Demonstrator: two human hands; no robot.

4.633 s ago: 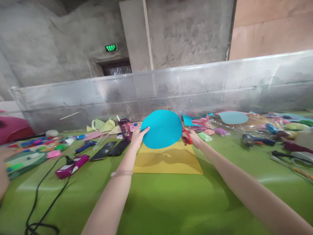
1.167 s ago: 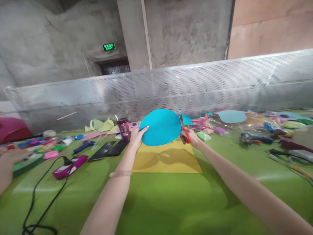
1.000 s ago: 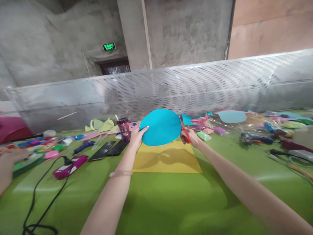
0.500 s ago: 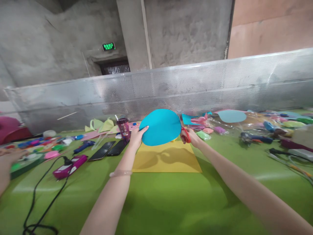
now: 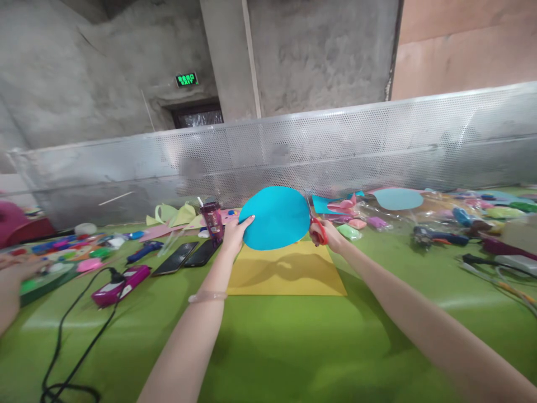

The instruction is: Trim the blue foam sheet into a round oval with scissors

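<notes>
My left hand (image 5: 235, 235) pinches the left edge of a round blue paper cutout (image 5: 276, 218), held upright above the table. My right hand (image 5: 331, 237) grips red-handled scissors (image 5: 318, 229) at the cutout's right edge, blades pointing up along the rim. A yellow paper sheet (image 5: 287, 271) lies flat on the green table (image 5: 268, 347) just under both hands.
Two dark phones (image 5: 188, 256), a purple cup (image 5: 212, 220) and a magenta corded tool (image 5: 119, 285) lie to the left. Another person's hand (image 5: 12, 280) is at the far left. Clay packets, paper shapes and a glue gun (image 5: 436, 239) crowd the right. A perforated metal panel (image 5: 335, 151) backs the table.
Almost nothing has moved. Over the last seconds the cutout and both hands stay in place; the other person's hand at the far left has shifted slightly.
</notes>
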